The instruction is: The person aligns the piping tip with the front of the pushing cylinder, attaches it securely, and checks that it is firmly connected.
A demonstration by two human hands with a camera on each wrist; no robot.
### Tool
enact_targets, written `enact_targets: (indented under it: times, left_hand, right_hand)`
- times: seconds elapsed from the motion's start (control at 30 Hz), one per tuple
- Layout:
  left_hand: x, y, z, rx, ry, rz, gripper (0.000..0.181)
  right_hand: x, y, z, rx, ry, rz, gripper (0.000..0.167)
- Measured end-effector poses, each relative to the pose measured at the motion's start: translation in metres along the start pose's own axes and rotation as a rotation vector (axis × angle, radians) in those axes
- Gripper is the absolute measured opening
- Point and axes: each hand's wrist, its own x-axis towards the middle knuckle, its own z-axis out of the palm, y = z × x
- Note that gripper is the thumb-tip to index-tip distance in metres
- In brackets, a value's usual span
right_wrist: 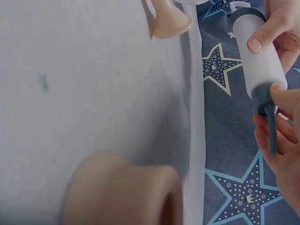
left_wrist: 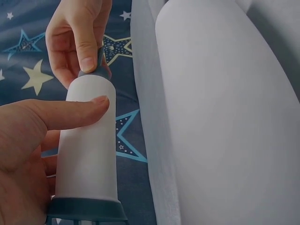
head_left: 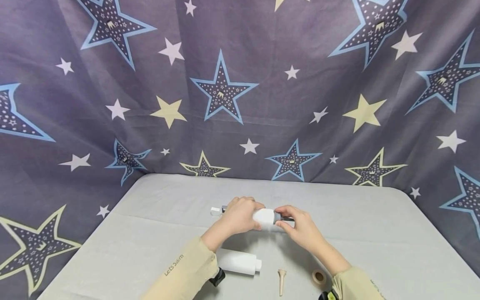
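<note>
My left hand grips a white tube above the table, its thumb lying along the side in the left wrist view. A dark collar with prongs rings one end of the tube. At the other end, a dark cap narrows into a long thin nozzle. My right hand pinches this cap between thumb and fingers, with the nozzle running past its palm. The cap sits against the tube; whether it is fully fastened cannot be told. A pale loop shows beyond the collar in the right wrist view.
Below my left forearm, a white bottle-shaped thing with a narrow neck lies on the grey-covered table. A tan flared peg and a tan ring-like spool are near the front. Behind hangs a star-patterned curtain.
</note>
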Motion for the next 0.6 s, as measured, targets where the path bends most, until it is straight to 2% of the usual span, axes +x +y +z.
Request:
enact_targets:
  times: [0.43,0.6]
  left_hand:
    - [0.0006,0.0013,0.0,0.034,0.02,0.014,0.043]
    - [-0.0004,0.0015,0.0005,0.028,0.026,0.014,0.043]
  right_hand:
    - [-0.0004,0.0024,-0.0019,0.009,-0.013,-0.003,0.027]
    - [-0.0011,0.0013,-0.0032,0.019,-0.016,0.008,0.032]
